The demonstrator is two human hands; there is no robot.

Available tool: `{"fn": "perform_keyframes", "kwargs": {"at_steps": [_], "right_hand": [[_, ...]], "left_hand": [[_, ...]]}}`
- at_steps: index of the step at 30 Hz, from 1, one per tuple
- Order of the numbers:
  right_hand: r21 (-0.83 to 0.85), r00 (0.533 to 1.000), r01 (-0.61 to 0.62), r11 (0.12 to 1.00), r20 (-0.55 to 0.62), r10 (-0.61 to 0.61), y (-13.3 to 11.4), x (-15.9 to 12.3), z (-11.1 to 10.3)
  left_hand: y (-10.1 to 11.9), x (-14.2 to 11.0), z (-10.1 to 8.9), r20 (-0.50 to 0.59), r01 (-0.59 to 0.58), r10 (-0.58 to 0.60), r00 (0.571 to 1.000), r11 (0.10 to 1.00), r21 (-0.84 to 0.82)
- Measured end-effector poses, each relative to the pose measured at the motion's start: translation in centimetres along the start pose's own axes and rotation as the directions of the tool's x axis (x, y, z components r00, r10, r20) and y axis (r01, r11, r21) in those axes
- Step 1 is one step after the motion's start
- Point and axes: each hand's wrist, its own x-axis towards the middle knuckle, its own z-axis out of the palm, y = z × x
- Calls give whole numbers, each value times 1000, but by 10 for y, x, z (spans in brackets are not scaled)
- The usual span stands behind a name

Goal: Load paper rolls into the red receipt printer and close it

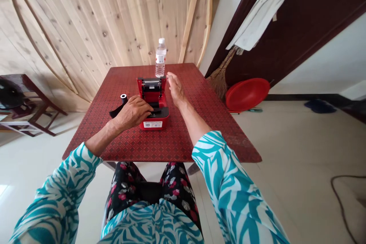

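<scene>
A red and black label printer [164,122] stands on the table with its lid [151,85] tipped up, showing rollers inside. My left hand [134,111] is closed over the printer's left front edge, fingers bent onto the black front part; its thumb is hidden. Beside the lid's right edge is my right hand [175,88], its fingers stretched forward and up; whether it touches the lid I cannot tell. Partly behind my left wrist lies a black ribbon roll [124,98] with a white core and a loose black strip [116,112].
A water bottle [160,58] stands behind the printer on the red patterned table [183,146]. A wooden panel [114,19] leans behind the table. To the right are a broom [222,78] and a red basin [247,93]; a chair [32,101] stands at left.
</scene>
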Motion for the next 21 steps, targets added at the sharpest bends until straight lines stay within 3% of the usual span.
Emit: {"fn": "perform_keyframes", "kwargs": {"at_steps": [4, 10, 14, 19, 21], "right_hand": [[-12, 998, 65, 998, 21, -64, -7, -5, 8], [-115, 973, 227, 967, 76, -219, -11, -59, -2], [-138, 951, 302, 943, 109, -289, -10, -84, -6], [-143, 936, 350, 926, 102, -338, -1, -96, -6], [-149, 936, 349, 925, 94, -338, 2, -99, -5]], "left_hand": [[3, -2, -1, -25, -26, 27, 999, 999, 47], [8, -5, 0, -158, 22, -11, 987, 997, 70], [3, -9, 2, -178, 28, -31, 984, 999, -17], [-15, -21, 10, -232, 167, -204, 951, 971, -169], [-20, -26, 14, -222, 177, -210, 952, 971, -160]]}}
